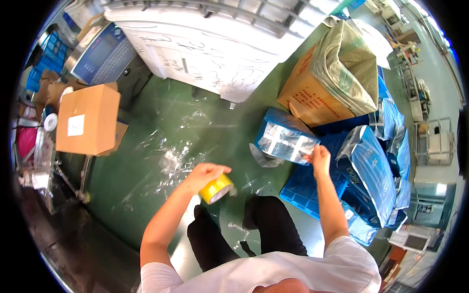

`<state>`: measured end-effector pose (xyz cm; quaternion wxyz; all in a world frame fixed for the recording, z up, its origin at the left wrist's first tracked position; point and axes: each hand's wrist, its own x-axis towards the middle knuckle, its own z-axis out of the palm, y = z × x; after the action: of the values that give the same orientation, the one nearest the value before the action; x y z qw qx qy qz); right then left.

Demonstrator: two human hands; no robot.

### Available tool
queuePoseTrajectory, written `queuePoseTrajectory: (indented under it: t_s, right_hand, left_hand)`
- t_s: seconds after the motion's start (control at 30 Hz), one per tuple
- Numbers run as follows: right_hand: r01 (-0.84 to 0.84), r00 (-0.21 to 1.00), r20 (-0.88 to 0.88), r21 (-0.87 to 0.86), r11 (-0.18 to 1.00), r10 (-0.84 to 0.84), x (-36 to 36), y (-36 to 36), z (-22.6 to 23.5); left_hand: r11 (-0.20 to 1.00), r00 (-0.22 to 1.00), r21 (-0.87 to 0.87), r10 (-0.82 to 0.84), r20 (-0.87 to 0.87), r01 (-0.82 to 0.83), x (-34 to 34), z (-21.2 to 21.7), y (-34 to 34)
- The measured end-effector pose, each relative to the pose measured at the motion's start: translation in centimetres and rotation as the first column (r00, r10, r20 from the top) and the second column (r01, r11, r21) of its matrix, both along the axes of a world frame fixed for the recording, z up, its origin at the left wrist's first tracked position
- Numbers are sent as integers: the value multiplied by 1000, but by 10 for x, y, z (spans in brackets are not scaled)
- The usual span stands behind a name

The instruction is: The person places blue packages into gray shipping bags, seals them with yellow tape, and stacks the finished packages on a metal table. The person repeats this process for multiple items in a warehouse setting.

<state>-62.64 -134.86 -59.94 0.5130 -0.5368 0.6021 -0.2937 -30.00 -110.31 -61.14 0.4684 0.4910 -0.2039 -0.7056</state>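
My left hand [207, 175] is closed around a roll of yellow packing tape [216, 189], held above the floor in front of my knees. Out to the right, my right hand [318, 159] pinches the near right corner of a blue-and-white plastic-wrapped package [288, 139]. That package hangs tilted beside a blue plastic crate [305, 193]. A crumpled piece of clear film [266, 157] shows under its left edge. The fingertips of my right hand are partly hidden against the package.
A large carton with a plastic liner [337, 73] stands at the far right. Blue plastic packages [366, 168] are heaped at the right. A white scribbled-on cabinet [195, 53] stands ahead. At the left are a brown box [88, 119] and a blue keypad device [105, 53]. Clear film scraps [171, 161] litter the green floor.
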Motion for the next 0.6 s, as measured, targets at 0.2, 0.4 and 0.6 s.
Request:
queuePoseTrajectory:
  t_s: [0.2,0.4,0.6]
  right_hand:
    - [-20,1000,25,395,918,11,3,38,-16]
    - [-180,983,83,272,945,164,39,8,29]
    - [-402,899,379,508,762,221,100,-10,220]
  left_hand:
    - [888,947,331,306,96,-321,-46,58,174]
    - [578,783,551,563,265,-602,-119,171,324]
    - [220,651,678,584,485,-702,-250,224,460]
